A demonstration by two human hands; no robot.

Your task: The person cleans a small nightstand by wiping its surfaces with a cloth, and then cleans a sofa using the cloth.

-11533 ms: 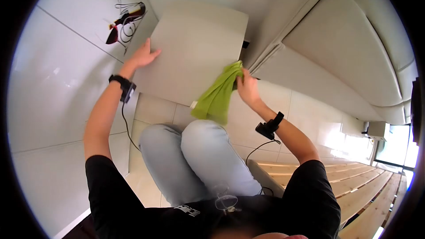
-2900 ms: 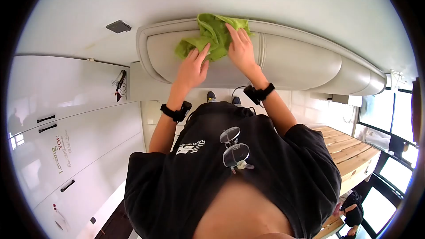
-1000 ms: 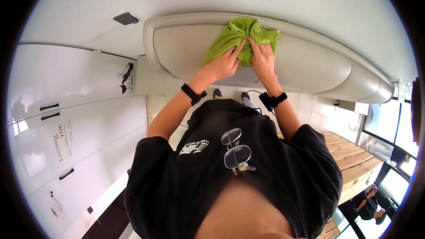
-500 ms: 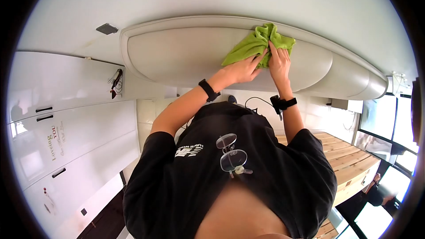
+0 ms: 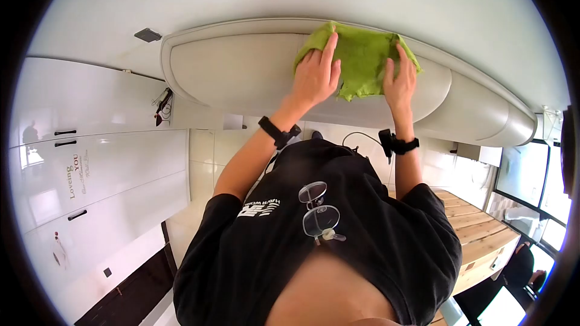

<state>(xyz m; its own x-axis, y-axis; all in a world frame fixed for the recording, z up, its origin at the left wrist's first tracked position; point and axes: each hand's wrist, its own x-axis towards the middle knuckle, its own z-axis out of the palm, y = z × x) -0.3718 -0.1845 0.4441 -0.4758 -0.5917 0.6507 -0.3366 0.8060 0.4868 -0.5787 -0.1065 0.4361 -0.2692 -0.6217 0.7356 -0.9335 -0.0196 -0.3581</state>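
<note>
A green cloth (image 5: 364, 54) lies spread over the upper part of a beige padded backrest (image 5: 241, 63). My left hand (image 5: 316, 77) rests on the cloth's left side, index finger stretched toward its top edge and thumb apart. On the cloth's right side lies my right hand (image 5: 401, 81), its fingers stretched and apart. Both hands press on the cloth rather than close round it. Some fingertips are partly hidden by folds at the top edge. Each wrist wears a black band.
White cabinets (image 5: 115, 175) with black handles stand at left. A slatted wooden bench (image 5: 477, 220) is at right, near windows and another person in dark clothes (image 5: 518, 268). A wall socket (image 5: 148, 35) sits above the backrest. Glasses (image 5: 320, 220) hang from my shirt collar.
The bunched cloth has been spread out wider and flatter. My hands have moved apart, the left one leftward and up, the right one rightward.
</note>
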